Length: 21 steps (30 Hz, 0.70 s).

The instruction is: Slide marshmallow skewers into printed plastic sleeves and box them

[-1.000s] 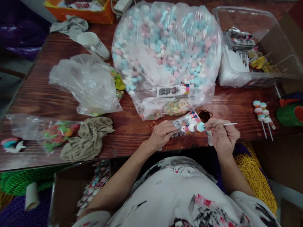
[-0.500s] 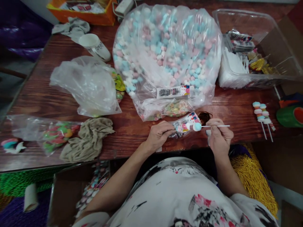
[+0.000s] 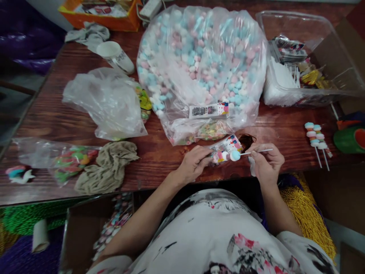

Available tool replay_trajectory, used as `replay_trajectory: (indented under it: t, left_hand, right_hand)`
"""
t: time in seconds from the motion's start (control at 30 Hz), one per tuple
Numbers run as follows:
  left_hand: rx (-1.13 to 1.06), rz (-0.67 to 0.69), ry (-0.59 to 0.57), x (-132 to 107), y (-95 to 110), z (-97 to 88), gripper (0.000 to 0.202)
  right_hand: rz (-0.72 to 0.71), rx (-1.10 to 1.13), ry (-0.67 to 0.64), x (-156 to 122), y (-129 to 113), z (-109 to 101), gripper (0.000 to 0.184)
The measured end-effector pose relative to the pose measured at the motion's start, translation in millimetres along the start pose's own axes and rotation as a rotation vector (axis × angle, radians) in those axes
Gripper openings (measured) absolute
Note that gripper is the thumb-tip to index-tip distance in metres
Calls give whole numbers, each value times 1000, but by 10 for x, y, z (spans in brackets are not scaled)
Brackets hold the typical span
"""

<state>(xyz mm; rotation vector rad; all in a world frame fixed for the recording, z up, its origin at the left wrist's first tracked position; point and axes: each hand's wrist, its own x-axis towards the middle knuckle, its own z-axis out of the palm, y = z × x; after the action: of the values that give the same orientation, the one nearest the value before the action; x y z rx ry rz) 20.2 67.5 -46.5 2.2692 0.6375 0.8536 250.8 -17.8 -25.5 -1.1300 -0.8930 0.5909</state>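
Note:
My right hand [image 3: 268,163] pinches the white stick of a marshmallow skewer [image 3: 235,155], whose pale blue end piece is nearest the stick. My left hand [image 3: 192,165] is closed on the left edge of a small printed clear plastic bag [image 3: 233,142]. The skewer's pink, white and yellow pieces overlap this bag; whether they are inside it I cannot tell. Brown twist ties [image 3: 246,140] lie just beyond my right hand. Right behind the small bag rests a big clear sack of pink, blue and white marshmallows [image 3: 196,57].
To the right lie two finished-looking marshmallow skewers [image 3: 316,135] beside a green tape roll [image 3: 346,140]. A clear plastic bin [image 3: 308,91] holds sticks and packets. At left are a brown cloth [image 3: 110,167], a gummy candy bag [image 3: 75,160] and a tipped white mug [image 3: 115,57].
My right hand has drawn slightly toward me, and the skewer's stick now slants more, with its blue end shifted a little left. My left hand keeps hold of the small bag.

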Motion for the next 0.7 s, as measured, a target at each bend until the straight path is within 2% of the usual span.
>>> replay_trajectory:
  t: [0.1,0.13,0.33,0.43,0.57,0.7]
  left_hand:
    - [44,63,-100,41,42,3,48]
    - [53,71,-123,58,46,9,51]
    - [98,-25,-139,119,10,43,12]
    - [135,-84,-175,118,24,55,10]
    - [221,-93,-193,120,87,71,5]
    - [362,-79,-178,138,133,82,4]
  right_hand:
    - [-69,12,18,-55,17,47,11]
    - [-94,25,11,-77,16,63,12]
    - [-170,23,-121,-149,-45,88,15]
    - [-203,-33,-171,-132,-119,69,16]
    - [-234,-57,-204,-112,-216,85,17]
    - [-178,-60,-153,-143,-238,149,16]
